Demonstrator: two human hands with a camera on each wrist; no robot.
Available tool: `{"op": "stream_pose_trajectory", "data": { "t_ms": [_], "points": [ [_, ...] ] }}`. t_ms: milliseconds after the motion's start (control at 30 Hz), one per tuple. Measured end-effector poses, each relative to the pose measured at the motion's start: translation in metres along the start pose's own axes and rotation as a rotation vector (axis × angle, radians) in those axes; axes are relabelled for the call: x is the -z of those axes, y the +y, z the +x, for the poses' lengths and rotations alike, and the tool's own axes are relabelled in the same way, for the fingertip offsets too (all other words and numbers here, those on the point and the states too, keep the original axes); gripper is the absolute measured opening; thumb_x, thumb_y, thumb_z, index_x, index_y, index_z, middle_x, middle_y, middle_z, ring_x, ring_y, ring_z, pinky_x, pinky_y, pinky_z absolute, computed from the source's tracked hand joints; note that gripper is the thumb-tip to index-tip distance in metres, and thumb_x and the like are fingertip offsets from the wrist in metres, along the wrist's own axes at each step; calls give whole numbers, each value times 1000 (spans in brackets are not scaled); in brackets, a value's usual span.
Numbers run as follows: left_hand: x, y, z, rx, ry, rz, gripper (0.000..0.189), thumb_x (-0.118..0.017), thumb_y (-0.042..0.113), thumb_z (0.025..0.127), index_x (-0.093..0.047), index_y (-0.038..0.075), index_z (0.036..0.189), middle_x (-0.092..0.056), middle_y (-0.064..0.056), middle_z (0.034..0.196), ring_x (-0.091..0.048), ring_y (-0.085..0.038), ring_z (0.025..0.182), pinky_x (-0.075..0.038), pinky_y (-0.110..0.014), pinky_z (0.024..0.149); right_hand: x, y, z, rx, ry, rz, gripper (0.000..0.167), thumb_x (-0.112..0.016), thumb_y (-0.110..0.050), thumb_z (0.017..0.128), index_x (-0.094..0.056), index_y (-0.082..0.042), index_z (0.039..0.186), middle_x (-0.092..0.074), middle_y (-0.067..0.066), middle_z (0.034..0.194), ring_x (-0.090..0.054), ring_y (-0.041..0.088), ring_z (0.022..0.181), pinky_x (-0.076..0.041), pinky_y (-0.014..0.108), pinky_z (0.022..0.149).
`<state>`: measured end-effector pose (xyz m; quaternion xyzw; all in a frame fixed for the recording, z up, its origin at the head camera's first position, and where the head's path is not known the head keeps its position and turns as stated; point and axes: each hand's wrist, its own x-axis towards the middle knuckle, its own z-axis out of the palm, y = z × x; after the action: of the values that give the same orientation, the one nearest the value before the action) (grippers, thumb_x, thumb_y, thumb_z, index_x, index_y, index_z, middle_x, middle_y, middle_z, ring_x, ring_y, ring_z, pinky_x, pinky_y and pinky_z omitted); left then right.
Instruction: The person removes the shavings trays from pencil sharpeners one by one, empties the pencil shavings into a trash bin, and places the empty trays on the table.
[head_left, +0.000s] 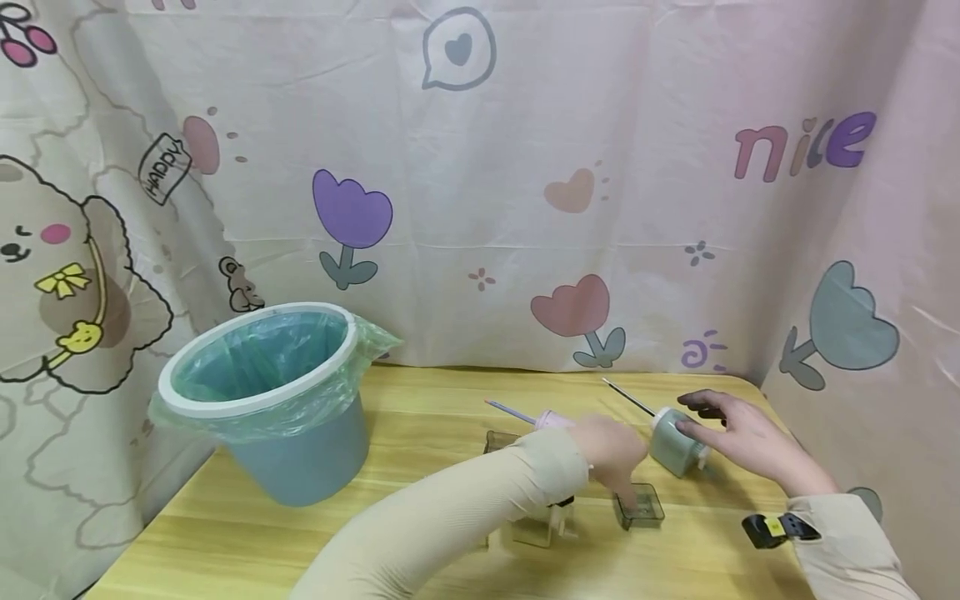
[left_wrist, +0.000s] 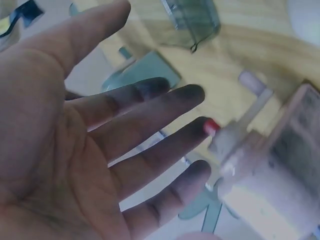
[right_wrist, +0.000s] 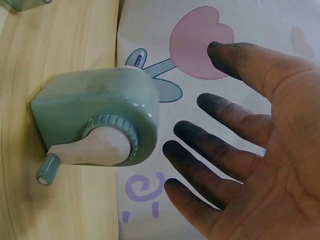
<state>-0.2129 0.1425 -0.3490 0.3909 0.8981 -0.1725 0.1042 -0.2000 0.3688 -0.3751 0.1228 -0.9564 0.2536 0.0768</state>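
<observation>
My right hand (head_left: 750, 437), its darkened fingers (right_wrist: 192, 142) extended and spread, is beside a green crank pencil sharpener (right_wrist: 100, 110). A pencil (head_left: 630, 397) sticks out of that sharpener's far end. My left hand (head_left: 611, 450) reaches across to the right, its fingertips overlapping a small clear dark box (head_left: 645, 507) in the head view. In the left wrist view its straight fingers hold nothing, and a pink crank sharpener (left_wrist: 275, 180) shows close to their tips. Behind this hand is a pinkish sharpener (head_left: 553, 419) with a purplish pencil (head_left: 510, 411) in it.
Another crank-handled item (head_left: 534, 533) stands partly hidden below my left sleeve. A second clear dark box (head_left: 498, 442) shows behind the sleeve. A blue bin (head_left: 303, 454) with a green liner stands on the wooden table (head_left: 420, 400) at left. A printed curtain (head_left: 465, 192) borders the back.
</observation>
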Motion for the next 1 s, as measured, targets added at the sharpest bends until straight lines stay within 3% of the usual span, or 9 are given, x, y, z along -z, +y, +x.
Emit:
{"op": "stream_pose_trajectory", "data": {
  "t_ms": [167,300,533,767,1000],
  "points": [
    [8,-23,-7,-15,76,-100,51,-75,63,94,-68,33,135,-74,19,120,-69,-2,104,-60,-22,89,4,-2,2,14,-2,-11,54,-73,-39,102,-66,-1,139,-68,30,136,-65,53,123,-56,70,94],
    [9,-45,-15,13,148,-188,54,-69,58,101,-61,33,148,-70,16,141,-69,-7,124,-60,-29,100,6,-7,2,24,-10,-12,55,-72,-41,103,-65,-2,141,-67,30,139,-64,54,125,-55,72,95],
    [-1,-77,-34,116,309,-272,61,-68,55,102,-55,28,155,-72,6,143,-72,-19,126,-63,-40,95,10,-19,1,51,-19,-20,61,-72,-43,103,-61,-2,146,-61,30,148,-60,56,130,-51,75,100],
    [-18,-106,-64,190,474,-326,63,-66,52,104,-54,20,157,-68,-4,148,-72,-27,124,-65,-43,91,11,-27,-5,70,12,-57,67,-72,-44,102,-55,-3,152,-53,35,154,-51,63,136,-45,79,104],
    [-42,-121,-98,281,560,-409,68,-65,50,106,-47,16,161,-55,-20,160,-60,-41,141,-55,-60,111,6,-36,-14,30,3,-89,81,-70,-50,102,-41,-4,162,-41,40,159,-43,70,137,-37,87,105]
  ]
}}
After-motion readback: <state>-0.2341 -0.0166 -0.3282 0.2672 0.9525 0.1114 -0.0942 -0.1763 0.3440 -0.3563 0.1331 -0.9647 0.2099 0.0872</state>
